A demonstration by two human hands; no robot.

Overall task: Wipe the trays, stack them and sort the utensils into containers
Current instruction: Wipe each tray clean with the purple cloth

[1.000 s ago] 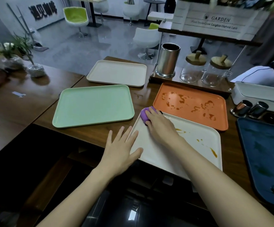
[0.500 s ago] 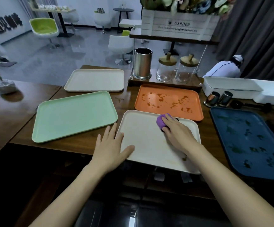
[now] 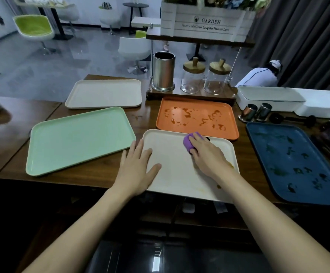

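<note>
Trays cover the desk [image 3: 140, 119]. At the left lie a green tray [image 3: 77, 140] and, at its one o'clock, a beige tray [image 3: 105, 93], both looking clean. Next comes the left hand [image 3: 138, 170], flat with fingers spread, pressing the nine o'clock edge of the white tray [image 3: 172, 178]. The right hand [image 3: 209, 156] curls over a purple cloth [image 3: 187, 142] near that tray's twelve o'clock rim. Orange smears sit by its four o'clock corner. The orange tray [image 3: 195, 117] at twelve and the blue tray [image 3: 298, 164] at three are stained. The white tray's near edge appears to reach past the desk's front, so a hard stroke toward the body could tip it off if the left hand lifts. A loaded cloth may also smear sauce back.
</note>
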